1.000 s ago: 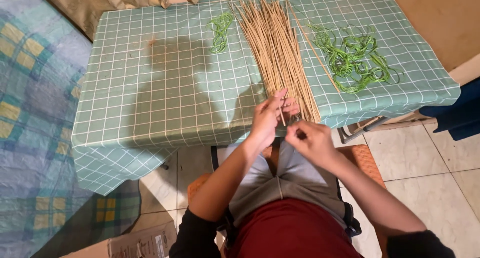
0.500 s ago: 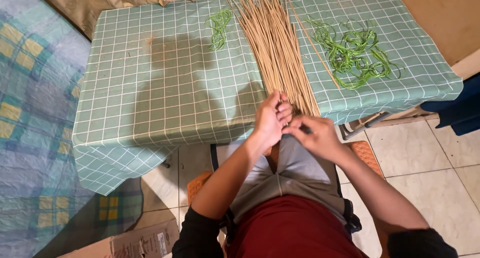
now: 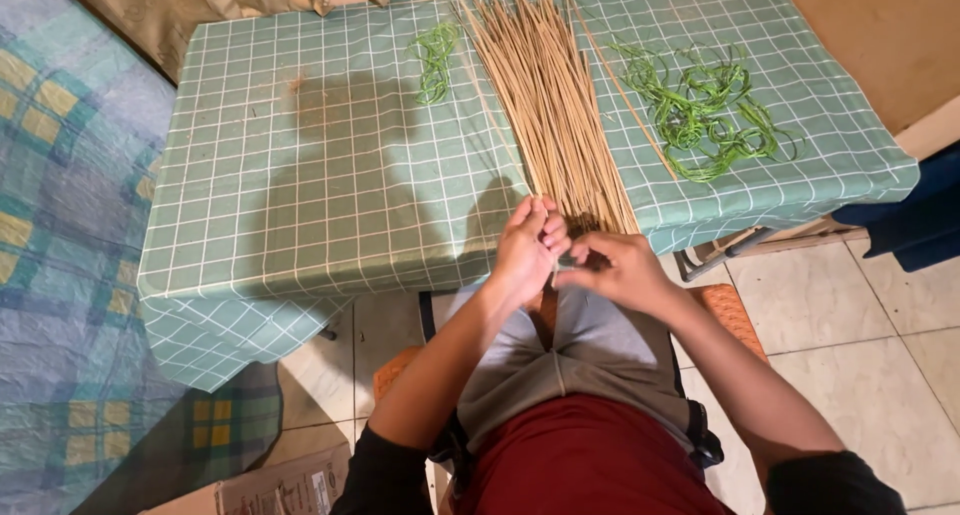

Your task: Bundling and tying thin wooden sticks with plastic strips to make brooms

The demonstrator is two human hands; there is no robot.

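Since a second ago my hands have drawn closer at the table (image 3: 300,225) edge: my left hand (image 3: 525,250) now curls against the near ends of the sticks (image 3: 550,105), and my right hand (image 3: 620,270) pinches something thin there, too small to tell. The sticks haven't shifted, fanned between two tangles of green strips (image 3: 700,110). No containers show; everything lies loose on the checked cloth.

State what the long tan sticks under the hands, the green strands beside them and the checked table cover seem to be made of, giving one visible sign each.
Tan sticks: probably dried plant stems or leaf ribs; thin, straight, matt, straw-coloured.
Green strands: probably fresh leaf strips; thin, curling, tangled.
Table cover: probably woven cloth, maybe coated; it drapes and folds at the corner.
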